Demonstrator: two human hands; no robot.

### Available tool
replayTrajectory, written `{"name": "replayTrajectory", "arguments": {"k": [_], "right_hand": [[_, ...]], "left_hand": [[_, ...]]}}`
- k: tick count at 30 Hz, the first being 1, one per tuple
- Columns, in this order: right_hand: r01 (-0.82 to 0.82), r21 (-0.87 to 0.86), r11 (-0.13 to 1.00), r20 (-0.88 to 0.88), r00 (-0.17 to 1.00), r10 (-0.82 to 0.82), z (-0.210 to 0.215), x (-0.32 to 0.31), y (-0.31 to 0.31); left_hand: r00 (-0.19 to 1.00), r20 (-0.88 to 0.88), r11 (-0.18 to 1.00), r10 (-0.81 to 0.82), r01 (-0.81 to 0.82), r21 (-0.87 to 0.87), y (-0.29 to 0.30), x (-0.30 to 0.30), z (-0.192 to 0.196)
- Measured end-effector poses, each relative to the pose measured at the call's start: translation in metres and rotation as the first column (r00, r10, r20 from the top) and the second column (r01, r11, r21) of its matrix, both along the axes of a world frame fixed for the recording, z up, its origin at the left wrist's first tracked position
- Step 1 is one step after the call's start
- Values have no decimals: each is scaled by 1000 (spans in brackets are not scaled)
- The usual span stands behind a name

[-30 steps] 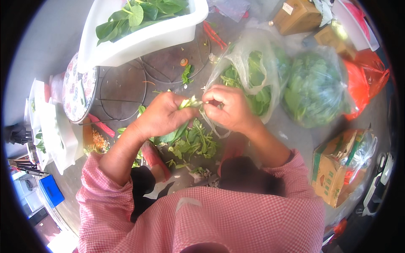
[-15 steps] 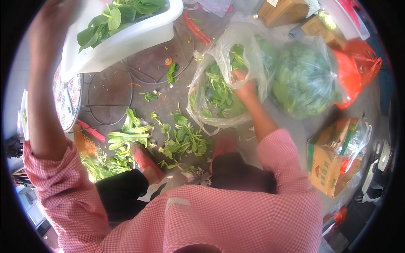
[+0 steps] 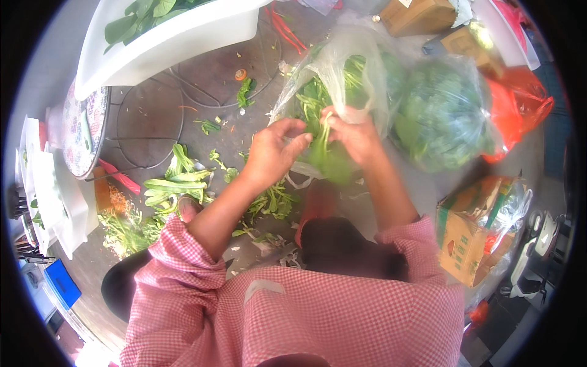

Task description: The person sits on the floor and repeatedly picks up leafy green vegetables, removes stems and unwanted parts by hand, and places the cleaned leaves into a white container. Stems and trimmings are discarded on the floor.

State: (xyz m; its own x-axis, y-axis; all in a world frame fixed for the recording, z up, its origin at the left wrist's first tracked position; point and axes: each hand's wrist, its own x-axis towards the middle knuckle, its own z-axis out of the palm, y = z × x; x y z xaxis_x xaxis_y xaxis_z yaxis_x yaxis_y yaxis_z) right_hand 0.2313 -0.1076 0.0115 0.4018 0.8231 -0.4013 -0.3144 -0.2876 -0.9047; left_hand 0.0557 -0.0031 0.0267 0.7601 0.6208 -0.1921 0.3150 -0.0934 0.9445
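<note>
- Has brought the left hand (image 3: 278, 150) down from high beside the white tub (image 3: 174, 52), where it was blurred half a second ago, to in front of the body.
- Has drawn the right hand (image 3: 354, 137) back from inside the clear plastic bag (image 3: 334, 73), and now holds a leafy green (image 3: 331, 160) at the bag's near side.
- Pinches the green's pale stem between right thumb and fingers, with the blurred leaf hanging toward the body.
- Holds left thumb and fingers parted and curved, just beside the stem, apparently gripping nothing; cannot tell whether touching the leaf.
- Means, judging from the change, a new piece between the hands in place of the one held a second ago; perhaps laid in the tub, though impossible to see for certain.
- Shows plenty to go by the look of it, with more greens inside the open bag and a full, closed bag of greens (image 3: 441, 116) to its right.
- Leaves pale green stalks (image 3: 177, 185) and loose leaves (image 3: 278, 200) scattered on the floor near the feet.
</note>
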Motion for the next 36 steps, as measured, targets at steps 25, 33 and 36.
{"name": "replayTrajectory", "arguments": {"k": [25,33,36], "right_hand": [[75,-12,997,434,899,-62,-7,-47,2],[23,30,999,185,982,-29,-3,-51,-1],[-135,-125,983,61,988,144,0,-32,-8]], "left_hand": [[943,-286,981,-172,192,43,1,-19,-1],[986,-143,898,-83,12,-439,-21,-14,0],[941,-169,884,-295,201,-421,13,-31,-6]]}}
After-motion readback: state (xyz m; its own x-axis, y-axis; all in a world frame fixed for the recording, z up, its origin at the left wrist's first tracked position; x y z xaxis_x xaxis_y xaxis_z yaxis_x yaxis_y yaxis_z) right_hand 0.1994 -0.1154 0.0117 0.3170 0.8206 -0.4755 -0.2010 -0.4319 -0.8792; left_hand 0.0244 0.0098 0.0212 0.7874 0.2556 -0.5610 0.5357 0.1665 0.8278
